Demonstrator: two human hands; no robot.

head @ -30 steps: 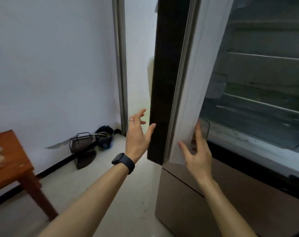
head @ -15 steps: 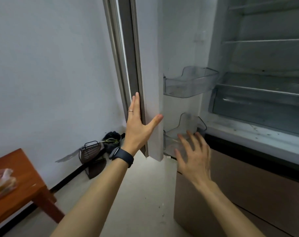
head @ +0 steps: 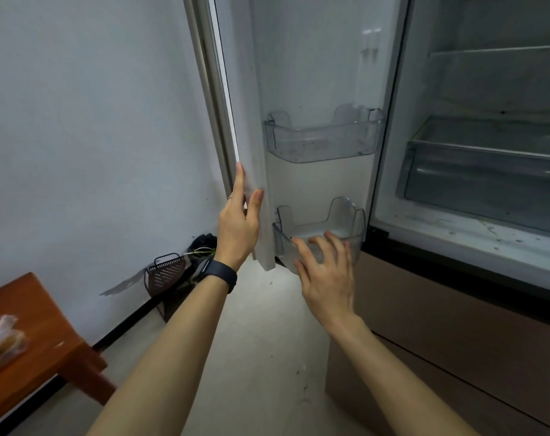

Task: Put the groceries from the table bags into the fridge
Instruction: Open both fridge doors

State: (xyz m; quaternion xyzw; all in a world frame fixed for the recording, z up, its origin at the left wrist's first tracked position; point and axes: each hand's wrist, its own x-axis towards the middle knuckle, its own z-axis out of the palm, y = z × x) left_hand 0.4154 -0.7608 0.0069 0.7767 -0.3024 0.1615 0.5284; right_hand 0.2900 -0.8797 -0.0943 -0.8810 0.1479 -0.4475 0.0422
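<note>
The fridge door point(head: 314, 58) stands wide open, with two clear door bins point(head: 324, 140) on its inner side. My left hand point(head: 239, 225) rests on the door's outer edge, fingers straight and thumb on the inner face. My right hand point(head: 327, 272) is spread open in front of the lower door bin point(head: 346, 221), its fingertips at the bin's front. Inside the fridge point(head: 487, 152) I see bare shelves and a clear drawer. A plastic grocery bag point(head: 1, 341) lies on the wooden table point(head: 47, 335) at the lower left.
A white wall is close on the left of the door. A dark wire basket point(head: 166, 273) and a dark bundle point(head: 203, 243) sit on the floor by the wall. Brown lower fridge drawers point(head: 456, 341) are shut. Pale floor runs between table and fridge.
The door has swung further open towards the wall, showing both bins face on. My left hand stayed on the door edge; my right hand moved up to the lower bin.
</note>
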